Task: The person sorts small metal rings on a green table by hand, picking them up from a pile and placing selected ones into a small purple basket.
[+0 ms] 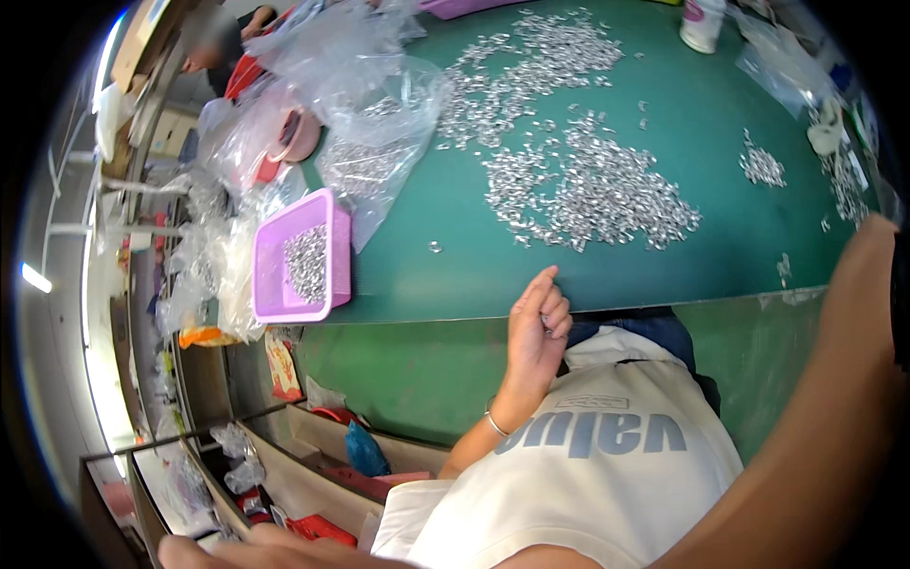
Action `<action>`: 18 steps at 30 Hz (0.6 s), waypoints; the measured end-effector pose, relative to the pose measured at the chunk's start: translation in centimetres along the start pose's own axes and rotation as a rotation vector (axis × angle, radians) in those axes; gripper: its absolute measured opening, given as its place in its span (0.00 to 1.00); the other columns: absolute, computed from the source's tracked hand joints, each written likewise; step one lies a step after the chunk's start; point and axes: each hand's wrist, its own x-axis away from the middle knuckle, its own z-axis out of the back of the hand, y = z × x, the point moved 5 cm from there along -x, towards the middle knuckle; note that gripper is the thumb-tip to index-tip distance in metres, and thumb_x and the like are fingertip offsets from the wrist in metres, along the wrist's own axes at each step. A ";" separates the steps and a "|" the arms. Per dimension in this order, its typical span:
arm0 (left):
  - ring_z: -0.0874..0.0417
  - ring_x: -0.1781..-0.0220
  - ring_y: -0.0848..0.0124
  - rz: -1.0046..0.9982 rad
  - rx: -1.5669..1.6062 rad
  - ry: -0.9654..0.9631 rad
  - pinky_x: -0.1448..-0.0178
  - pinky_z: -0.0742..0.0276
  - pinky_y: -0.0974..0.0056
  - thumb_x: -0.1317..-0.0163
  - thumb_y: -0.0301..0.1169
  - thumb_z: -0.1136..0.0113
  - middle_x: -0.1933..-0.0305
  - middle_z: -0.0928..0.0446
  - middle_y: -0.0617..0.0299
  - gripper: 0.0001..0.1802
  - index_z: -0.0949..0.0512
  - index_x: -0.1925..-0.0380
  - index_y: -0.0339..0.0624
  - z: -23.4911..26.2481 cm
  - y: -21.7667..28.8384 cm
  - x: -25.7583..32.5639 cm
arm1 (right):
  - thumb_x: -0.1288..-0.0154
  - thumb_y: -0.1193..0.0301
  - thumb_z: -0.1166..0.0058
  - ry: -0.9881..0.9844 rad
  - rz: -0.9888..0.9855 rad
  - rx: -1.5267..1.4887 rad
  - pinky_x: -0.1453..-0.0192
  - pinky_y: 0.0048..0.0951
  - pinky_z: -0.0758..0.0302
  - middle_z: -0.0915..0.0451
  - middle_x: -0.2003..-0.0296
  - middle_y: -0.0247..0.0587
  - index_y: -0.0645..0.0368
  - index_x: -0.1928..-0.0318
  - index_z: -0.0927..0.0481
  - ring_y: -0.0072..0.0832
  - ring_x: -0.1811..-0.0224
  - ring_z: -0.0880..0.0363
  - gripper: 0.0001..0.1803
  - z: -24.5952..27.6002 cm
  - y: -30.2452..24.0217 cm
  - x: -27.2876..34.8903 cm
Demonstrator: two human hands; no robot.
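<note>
Head view: your left hand (537, 327) rests at the near edge of the green bench (720, 190), fingers curled, apparently pinching one small metal piece. The big pile of metal pieces (592, 194) lies beyond that hand. Judging by looks, they're light, stiff, slippery: pinch singly. Your right hand is out of view.

Counted: one pink basket (301, 275), one white bottle (702, 24), two large heaps of small metal parts (592, 194), uncountable.
</note>
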 end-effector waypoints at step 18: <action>0.46 0.83 0.83 0.005 0.040 -0.053 0.82 0.50 0.77 0.37 0.28 0.55 0.83 0.47 0.72 0.11 0.33 0.55 0.37 -1.1 -1.3 2.5 | 0.40 0.71 0.53 -0.018 0.051 0.016 0.60 0.24 0.34 0.30 0.64 0.38 0.67 0.52 0.34 0.23 0.64 0.33 0.17 -2.3 -2.2 1.6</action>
